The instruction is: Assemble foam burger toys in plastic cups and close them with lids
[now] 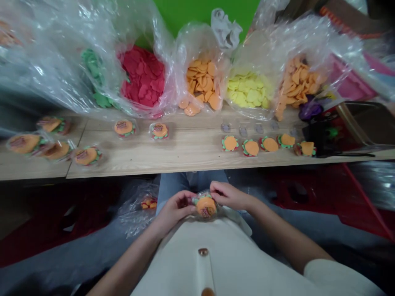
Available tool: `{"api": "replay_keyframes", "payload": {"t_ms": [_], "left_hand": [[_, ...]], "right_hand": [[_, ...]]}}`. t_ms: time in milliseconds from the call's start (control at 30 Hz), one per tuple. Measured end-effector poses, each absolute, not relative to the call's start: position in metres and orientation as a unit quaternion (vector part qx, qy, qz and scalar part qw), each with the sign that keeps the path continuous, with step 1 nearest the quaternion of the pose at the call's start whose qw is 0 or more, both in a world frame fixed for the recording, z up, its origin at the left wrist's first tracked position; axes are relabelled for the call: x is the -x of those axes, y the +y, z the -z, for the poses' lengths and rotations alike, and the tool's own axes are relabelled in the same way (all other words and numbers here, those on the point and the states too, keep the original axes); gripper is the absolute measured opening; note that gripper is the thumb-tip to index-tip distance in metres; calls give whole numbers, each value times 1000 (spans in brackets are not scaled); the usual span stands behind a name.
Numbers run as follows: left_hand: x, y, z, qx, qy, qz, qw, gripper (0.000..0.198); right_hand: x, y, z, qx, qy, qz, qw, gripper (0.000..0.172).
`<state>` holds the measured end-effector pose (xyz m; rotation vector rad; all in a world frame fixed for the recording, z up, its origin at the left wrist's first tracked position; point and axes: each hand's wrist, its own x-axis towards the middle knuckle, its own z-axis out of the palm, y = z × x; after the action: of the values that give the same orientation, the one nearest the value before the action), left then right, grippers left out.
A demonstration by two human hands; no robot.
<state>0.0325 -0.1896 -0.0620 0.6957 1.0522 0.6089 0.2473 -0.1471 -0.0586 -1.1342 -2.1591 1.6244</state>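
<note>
Two hands hold one small toy burger (206, 208) over the lap, just off the near edge of the desk (154, 160). The left hand (177, 206) pinches its left side; the right hand (226, 194) has its fingers on the far right side. A soft, even pinch at the sides looks best, since the clear plastic case (202, 193) seems thin and could bend. The bun is orange, round and smooth, with dark print on it. At right on the desk, five burgers (250, 148) sit in a row. On the far side, shiny, crinkly bags (197, 35) hold flat red pieces (143, 78), yellow pieces (247, 90) and orange pieces (202, 76).
</note>
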Motion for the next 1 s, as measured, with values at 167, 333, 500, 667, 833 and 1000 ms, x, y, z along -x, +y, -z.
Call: {"api": "replay_keyframes", "payload": {"t_ms": [167, 333, 500, 667, 833, 1000], "left_hand": [[-49, -197, 66, -366, 510, -290, 722, 23], [-56, -189, 63, -526, 485, -291, 636, 21], [-58, -190, 64, -551, 472, -289, 624, 18], [-64, -190, 59, -376, 514, -300, 711, 19], [-69, -185, 58, -383, 496, -271, 731, 16], [-67, -185, 64, -449, 459, -243, 727, 17]], "right_hand": [[-269, -161, 53, 400, -734, -544, 79, 11], [-277, -172, 51, 415, -747, -516, 62, 13], [-278, -185, 56, 427, -745, -506, 81, 16], [-283, -180, 50, 411, -762, -494, 81, 16], [-276, -159, 35, 343, -826, -447, 22, 11], [-261, -151, 29, 284, -842, -457, -20, 9]]}}
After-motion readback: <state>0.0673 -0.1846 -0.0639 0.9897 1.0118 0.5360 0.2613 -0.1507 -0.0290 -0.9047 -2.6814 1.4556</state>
